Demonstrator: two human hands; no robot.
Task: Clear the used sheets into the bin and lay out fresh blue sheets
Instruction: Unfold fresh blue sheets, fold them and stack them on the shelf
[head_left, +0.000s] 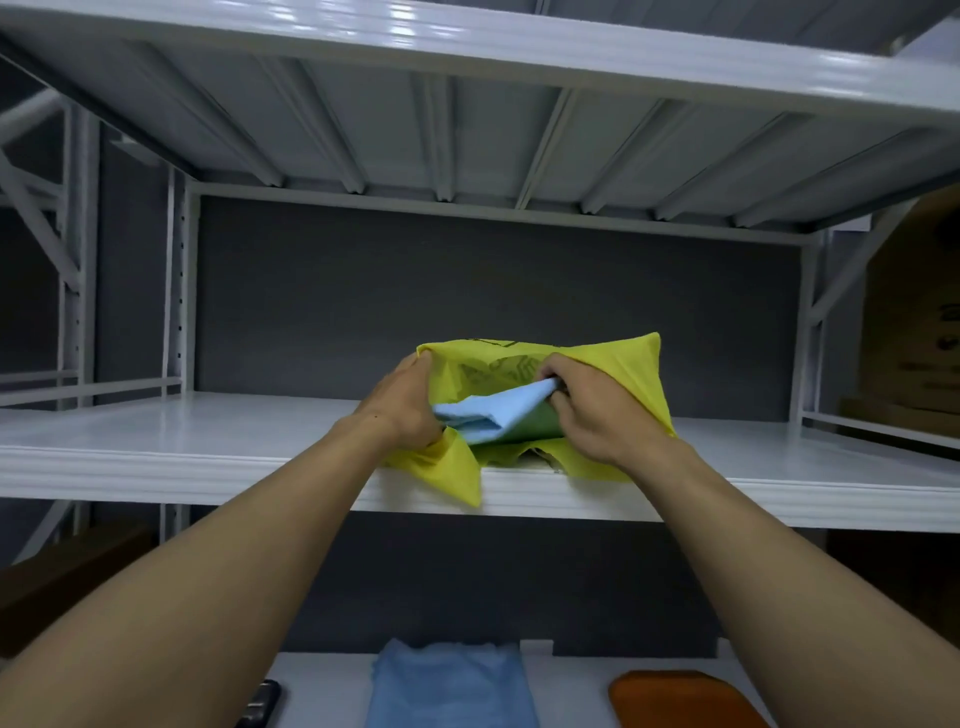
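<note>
- On the lowest surface, nearest the camera, lies a blue sheet (451, 686), with an orange pad (680, 699) to its right and a dark device (260, 704) to its left.
- Above, a yellow bag (613, 374) sits on the white shelf (156, 436).
- The left hand (408, 402) grips the bag's left edge.
- The right hand (592, 410) pinches a folded blue sheet (493, 410) at the bag's mouth.

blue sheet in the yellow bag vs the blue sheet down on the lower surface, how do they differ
The folded blue sheet sits partly inside the yellow bag on the shelf, pinched by the right hand; the lower blue sheet lies untouched below. The first looks smooth and paler, the lower one crinkled and darker. Both are blue.
</note>
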